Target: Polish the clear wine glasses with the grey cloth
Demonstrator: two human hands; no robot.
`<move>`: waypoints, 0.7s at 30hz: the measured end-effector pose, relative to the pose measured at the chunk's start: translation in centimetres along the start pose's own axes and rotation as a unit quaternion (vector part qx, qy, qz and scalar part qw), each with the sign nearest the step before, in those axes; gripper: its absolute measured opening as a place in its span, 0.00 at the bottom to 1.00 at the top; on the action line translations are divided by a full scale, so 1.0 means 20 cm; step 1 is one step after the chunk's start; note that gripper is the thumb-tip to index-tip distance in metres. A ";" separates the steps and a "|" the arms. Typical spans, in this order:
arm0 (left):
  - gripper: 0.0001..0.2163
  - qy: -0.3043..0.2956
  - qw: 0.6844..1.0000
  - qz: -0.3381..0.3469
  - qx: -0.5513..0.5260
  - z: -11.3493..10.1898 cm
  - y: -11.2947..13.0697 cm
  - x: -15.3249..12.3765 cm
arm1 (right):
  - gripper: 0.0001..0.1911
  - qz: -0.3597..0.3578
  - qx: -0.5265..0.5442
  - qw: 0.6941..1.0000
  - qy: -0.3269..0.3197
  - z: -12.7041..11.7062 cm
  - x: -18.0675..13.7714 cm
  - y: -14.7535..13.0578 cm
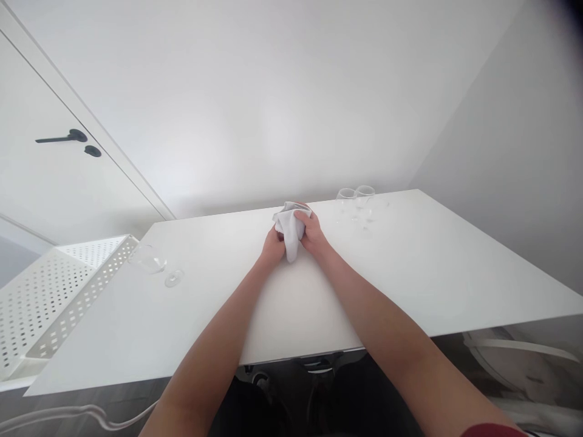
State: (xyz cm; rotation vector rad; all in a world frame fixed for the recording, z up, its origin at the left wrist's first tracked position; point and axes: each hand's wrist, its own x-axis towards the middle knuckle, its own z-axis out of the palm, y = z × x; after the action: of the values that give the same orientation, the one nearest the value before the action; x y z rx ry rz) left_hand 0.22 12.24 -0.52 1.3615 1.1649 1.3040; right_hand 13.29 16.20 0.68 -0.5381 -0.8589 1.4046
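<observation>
Both my hands meet over the middle of the white table (410,273), closed on a bunched white cloth (289,227). My left hand (272,246) grips its lower left side. My right hand (312,232) wraps fingers over its top right. The cloth covers whatever may be inside it; I cannot make that out. Two clear wine glasses (357,203) stand upright near the table's far edge, right of my hands. Another clear wine glass (157,267) lies on its side at the table's left.
A white perforated tray or shelf (54,291) sits beside the table's left edge. A white door with a black handle (64,137) is at the far left. White walls close the back and right. A white chair rim (514,358) shows below the table's right.
</observation>
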 end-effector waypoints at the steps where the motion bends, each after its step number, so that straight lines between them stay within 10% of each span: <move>1: 0.15 -0.011 1.000 -0.004 -0.010 0.00 0.00 0.00 | 0.23 0.002 0.004 1.000 0.003 -0.01 0.00 0.00; 7: 0.07 -0.181 0.967 -0.109 -0.145 -0.03 0.03 -0.01 | 0.22 0.036 0.055 0.991 -0.117 -0.04 -0.02 -0.07; 12: 0.09 -0.005 1.000 0.015 -0.021 -0.02 0.01 -0.02 | 0.17 -0.094 -0.148 0.984 0.019 0.00 -0.04 -0.04; 16: 0.08 0.010 0.995 0.075 0.068 -0.03 0.00 -0.04 | 0.12 -0.156 -0.257 0.950 0.086 0.01 -0.04 -0.02; 21: 0.10 -0.100 0.995 0.014 0.023 -0.03 0.00 -0.03 | 0.17 0.046 -0.022 0.998 0.031 -0.03 -0.03 -0.05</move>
State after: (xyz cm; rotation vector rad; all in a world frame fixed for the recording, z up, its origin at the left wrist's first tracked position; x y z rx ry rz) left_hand -0.42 11.68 -0.56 1.5091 1.0469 1.1370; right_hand 14.41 15.49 1.08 -0.6589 -0.8246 1.4485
